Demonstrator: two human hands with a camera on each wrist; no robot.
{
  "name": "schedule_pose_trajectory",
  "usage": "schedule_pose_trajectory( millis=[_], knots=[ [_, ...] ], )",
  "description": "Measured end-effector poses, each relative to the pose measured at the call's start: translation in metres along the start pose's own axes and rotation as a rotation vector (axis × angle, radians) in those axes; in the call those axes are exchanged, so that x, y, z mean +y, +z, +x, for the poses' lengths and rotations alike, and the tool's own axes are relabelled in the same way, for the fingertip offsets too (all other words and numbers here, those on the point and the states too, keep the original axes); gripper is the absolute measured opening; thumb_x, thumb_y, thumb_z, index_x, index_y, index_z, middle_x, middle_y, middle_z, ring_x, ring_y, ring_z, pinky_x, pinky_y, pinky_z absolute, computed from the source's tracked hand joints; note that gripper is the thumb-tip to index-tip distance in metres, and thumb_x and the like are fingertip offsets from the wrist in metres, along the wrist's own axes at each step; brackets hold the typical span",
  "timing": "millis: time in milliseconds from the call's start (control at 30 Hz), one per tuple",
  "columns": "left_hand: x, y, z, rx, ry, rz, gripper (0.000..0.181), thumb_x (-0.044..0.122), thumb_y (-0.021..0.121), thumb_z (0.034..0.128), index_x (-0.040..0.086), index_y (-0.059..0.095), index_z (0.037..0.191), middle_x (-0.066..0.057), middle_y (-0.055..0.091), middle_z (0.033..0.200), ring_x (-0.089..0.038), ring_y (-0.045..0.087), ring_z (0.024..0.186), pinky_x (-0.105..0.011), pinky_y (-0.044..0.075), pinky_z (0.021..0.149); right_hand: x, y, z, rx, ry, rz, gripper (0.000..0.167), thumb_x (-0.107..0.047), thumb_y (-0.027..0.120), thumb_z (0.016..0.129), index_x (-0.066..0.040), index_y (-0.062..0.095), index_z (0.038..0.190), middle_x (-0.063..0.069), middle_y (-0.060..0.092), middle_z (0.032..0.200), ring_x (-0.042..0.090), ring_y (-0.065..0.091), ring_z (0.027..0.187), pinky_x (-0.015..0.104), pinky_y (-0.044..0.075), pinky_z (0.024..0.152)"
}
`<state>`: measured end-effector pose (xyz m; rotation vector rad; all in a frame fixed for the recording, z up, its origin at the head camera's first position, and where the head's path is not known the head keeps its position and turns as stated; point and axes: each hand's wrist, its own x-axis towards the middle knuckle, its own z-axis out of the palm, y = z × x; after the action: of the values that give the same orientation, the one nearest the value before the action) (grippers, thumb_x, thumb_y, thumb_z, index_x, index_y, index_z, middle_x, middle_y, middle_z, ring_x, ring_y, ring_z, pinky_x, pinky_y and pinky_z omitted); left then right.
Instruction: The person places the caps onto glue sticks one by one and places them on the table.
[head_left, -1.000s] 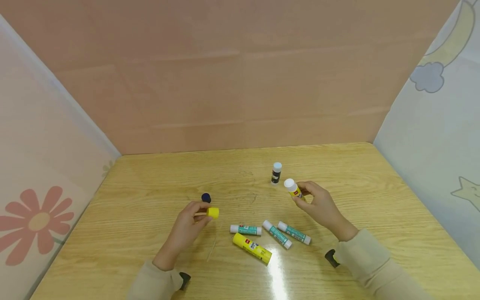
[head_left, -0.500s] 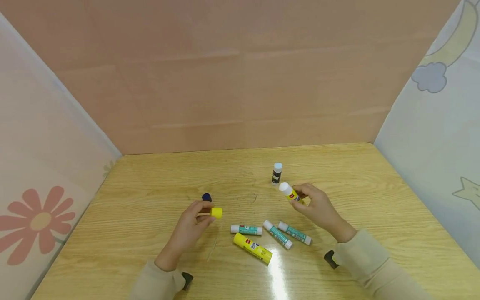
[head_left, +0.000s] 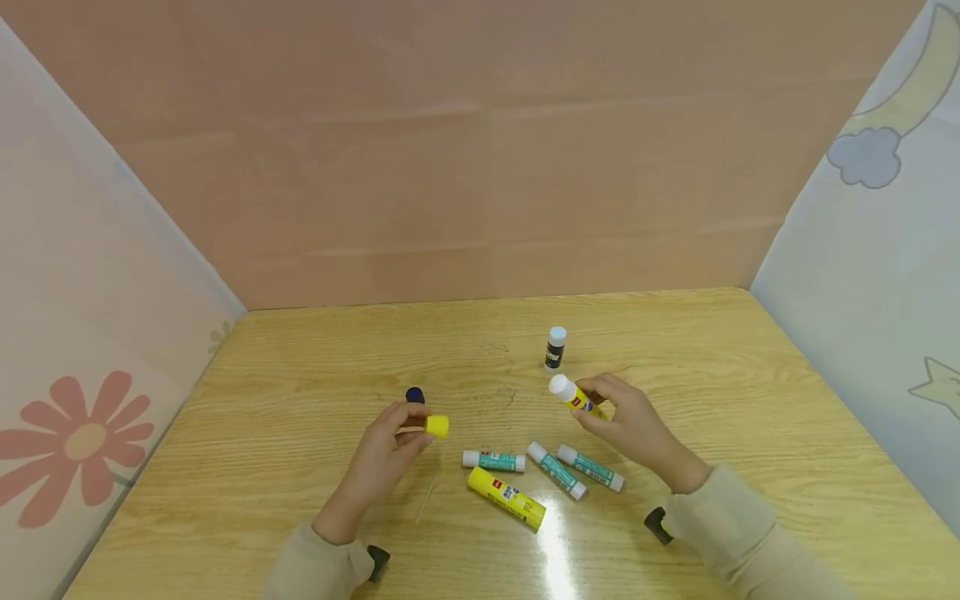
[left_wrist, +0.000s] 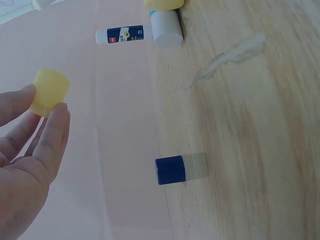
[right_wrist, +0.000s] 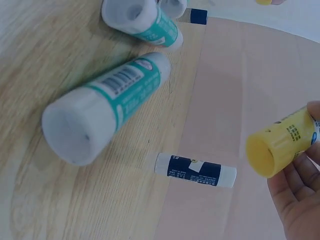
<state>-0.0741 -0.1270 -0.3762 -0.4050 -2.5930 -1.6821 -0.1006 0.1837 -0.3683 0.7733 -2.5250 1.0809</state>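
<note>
My left hand (head_left: 375, 458) pinches a small yellow cap (head_left: 437, 427) between thumb and fingertips, above the table; the left wrist view shows this cap (left_wrist: 50, 92) too. My right hand (head_left: 633, 421) grips a yellow glue stick (head_left: 588, 406) whose white end tilts up toward the left. In the right wrist view the bottom of that yellow glue stick (right_wrist: 265, 155) faces the camera. Cap and glue stick are apart. Just beyond my left fingers a dark blue cap (head_left: 415, 395) stands on the table. A dark-labelled glue stick (head_left: 555, 350) stands upright beyond my right hand.
A large yellow glue stick (head_left: 507, 498) lies on the wooden table (head_left: 300, 358) between my forearms. Near it lie three green-and-white glue sticks (head_left: 557, 471). A pale streak (left_wrist: 230, 57) marks the tabletop. Pink sheeting (head_left: 487, 167) rises at the back, with pale printed panels at both sides.
My right hand has moved left and a little nearer to me, and its glue stick leans further left. My left hand has shifted slightly right with the yellow cap.
</note>
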Motion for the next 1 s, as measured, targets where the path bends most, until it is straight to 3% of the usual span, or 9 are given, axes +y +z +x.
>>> schedule_pose_trajectory(
  millis=[433,700,1000],
  knots=[
    [0.004,0.003,0.002,-0.019,-0.012,-0.007,0.024,-0.003,0.058,0.0794,0.001,0.054,0.103,-0.006,0.05,0.102,-0.021,0.051,0.095,-0.022,0.047,0.074,-0.001,-0.001,-0.003,0.017,-0.089,-0.017,0.027,0.001,0.069,0.069,-0.001,0.059,0.094,-0.003,0.056,0.085,0.01,0.05,0.074,0.028,0.047,0.061],
    [0.008,0.007,0.002,-0.021,0.031,-0.002,0.024,-0.003,0.057,0.0796,0.001,0.054,0.103,-0.007,0.051,0.103,-0.021,0.051,0.095,-0.023,0.047,0.074,-0.002,0.0,-0.005,-0.01,-0.068,0.014,0.026,-0.001,0.067,0.071,-0.003,0.06,0.096,-0.005,0.056,0.086,0.009,0.05,0.075,0.025,0.046,0.063],
    [0.011,0.01,0.003,-0.025,0.032,-0.029,0.023,-0.002,0.057,0.0798,0.003,0.055,0.102,-0.006,0.051,0.103,-0.02,0.051,0.094,-0.023,0.047,0.073,-0.002,0.0,-0.009,-0.024,-0.062,0.029,0.026,-0.001,0.067,0.072,-0.002,0.059,0.097,-0.004,0.056,0.088,0.009,0.05,0.075,0.025,0.047,0.063]
  ],
)
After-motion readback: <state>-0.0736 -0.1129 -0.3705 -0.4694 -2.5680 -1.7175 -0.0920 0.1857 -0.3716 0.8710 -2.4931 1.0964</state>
